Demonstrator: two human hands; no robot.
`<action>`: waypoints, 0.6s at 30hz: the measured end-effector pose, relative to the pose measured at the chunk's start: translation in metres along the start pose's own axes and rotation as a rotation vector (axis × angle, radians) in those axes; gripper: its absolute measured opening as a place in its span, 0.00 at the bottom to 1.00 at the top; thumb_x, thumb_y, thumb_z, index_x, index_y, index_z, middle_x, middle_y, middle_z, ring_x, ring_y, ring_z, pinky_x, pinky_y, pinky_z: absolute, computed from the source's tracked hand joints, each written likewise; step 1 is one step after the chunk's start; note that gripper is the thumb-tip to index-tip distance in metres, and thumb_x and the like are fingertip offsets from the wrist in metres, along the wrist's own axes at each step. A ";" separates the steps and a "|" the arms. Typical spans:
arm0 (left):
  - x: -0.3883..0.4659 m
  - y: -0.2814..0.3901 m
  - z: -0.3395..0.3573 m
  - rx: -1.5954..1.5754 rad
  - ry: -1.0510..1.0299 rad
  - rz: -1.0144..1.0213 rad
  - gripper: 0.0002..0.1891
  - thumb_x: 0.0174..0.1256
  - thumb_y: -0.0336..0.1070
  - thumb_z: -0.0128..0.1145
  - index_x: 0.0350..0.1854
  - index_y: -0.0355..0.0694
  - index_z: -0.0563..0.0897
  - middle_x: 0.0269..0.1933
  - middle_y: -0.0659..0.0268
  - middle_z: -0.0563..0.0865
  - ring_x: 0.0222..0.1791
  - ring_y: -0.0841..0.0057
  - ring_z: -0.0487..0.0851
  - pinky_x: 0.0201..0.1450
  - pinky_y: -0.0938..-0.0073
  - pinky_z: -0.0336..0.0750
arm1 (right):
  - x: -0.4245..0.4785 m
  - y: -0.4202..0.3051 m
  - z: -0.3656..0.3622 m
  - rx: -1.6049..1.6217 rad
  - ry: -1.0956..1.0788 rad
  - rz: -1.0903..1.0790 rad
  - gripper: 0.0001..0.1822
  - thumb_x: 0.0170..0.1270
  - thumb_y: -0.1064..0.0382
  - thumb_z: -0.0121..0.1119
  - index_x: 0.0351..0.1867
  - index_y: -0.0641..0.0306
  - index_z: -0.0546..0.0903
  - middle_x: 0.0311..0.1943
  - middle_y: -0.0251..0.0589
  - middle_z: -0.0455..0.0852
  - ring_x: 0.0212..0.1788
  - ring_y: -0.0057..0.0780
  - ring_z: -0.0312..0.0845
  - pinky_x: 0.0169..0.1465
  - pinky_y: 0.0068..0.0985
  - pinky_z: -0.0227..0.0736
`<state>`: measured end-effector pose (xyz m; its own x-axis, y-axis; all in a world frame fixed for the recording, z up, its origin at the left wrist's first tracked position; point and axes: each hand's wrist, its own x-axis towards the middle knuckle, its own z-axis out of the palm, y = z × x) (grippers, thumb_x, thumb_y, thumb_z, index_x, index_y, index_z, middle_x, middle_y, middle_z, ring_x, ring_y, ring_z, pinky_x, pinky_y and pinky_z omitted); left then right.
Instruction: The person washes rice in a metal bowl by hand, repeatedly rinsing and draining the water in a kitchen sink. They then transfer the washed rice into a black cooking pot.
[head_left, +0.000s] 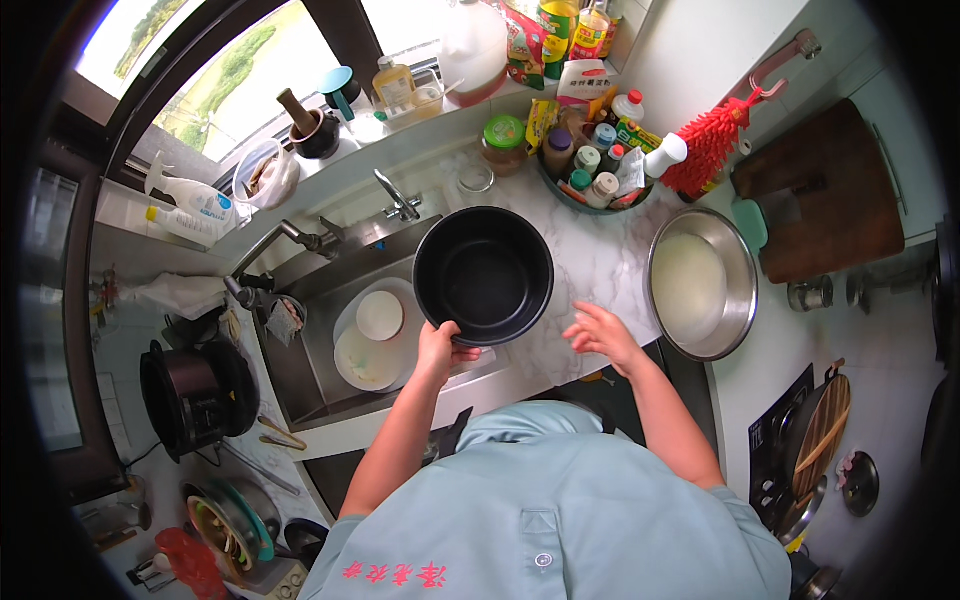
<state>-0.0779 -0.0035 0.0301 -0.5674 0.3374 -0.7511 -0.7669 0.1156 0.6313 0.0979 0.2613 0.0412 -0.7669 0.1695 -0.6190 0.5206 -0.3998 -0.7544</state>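
My left hand (444, 351) grips the near rim of a black inner cooking pot (484, 274), thumb inside the wall and fingers below. The pot looks empty and is held over the marble-patterned counter beside the sink. My right hand (600, 337) is off the pot to its right, fingers spread and holding nothing. Further right stands a steel bowl (741, 285) with a whitish, cloudy content that could be rice in water. Left of the pot, a white bowl (379, 316) and white plates (364, 364) lie in the steel sink (315, 382).
A basin (600, 206) of seasoning bottles and a green-lidded jar (504, 142) stand at the back. Bottles and a mortar (315, 139) line the sill. A faucet (300, 238) arches over the sink. An open multicooker (191, 397) stands left; a pan (821, 435) lies right.
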 end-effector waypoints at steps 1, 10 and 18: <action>0.003 0.001 0.004 0.013 0.014 0.010 0.15 0.63 0.28 0.46 0.50 0.27 0.72 0.31 0.48 0.85 0.22 0.61 0.86 0.27 0.63 0.87 | 0.014 -0.009 0.013 0.004 -0.019 0.016 0.32 0.74 0.54 0.55 0.73 0.64 0.60 0.42 0.46 0.85 0.34 0.23 0.83 0.43 0.25 0.82; 0.031 0.003 0.002 -0.014 0.004 -0.007 0.13 0.64 0.29 0.45 0.46 0.26 0.73 0.31 0.48 0.85 0.23 0.61 0.86 0.28 0.63 0.87 | 0.072 -0.010 0.064 -0.076 0.011 0.001 0.37 0.75 0.66 0.51 0.77 0.54 0.44 0.36 0.48 0.84 0.29 0.28 0.84 0.36 0.28 0.84; 0.047 0.035 -0.027 0.200 -0.122 -0.084 0.30 0.75 0.62 0.43 0.44 0.33 0.80 0.30 0.58 0.86 0.27 0.67 0.88 0.27 0.76 0.81 | 0.091 -0.002 0.064 -0.014 0.090 -0.074 0.38 0.74 0.69 0.50 0.79 0.50 0.45 0.36 0.46 0.83 0.31 0.31 0.85 0.38 0.30 0.85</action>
<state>-0.1395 -0.0085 0.0119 -0.4546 0.4278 -0.7812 -0.7282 0.3266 0.6026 0.0033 0.2203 0.0004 -0.7672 0.2786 -0.5778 0.4692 -0.3705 -0.8016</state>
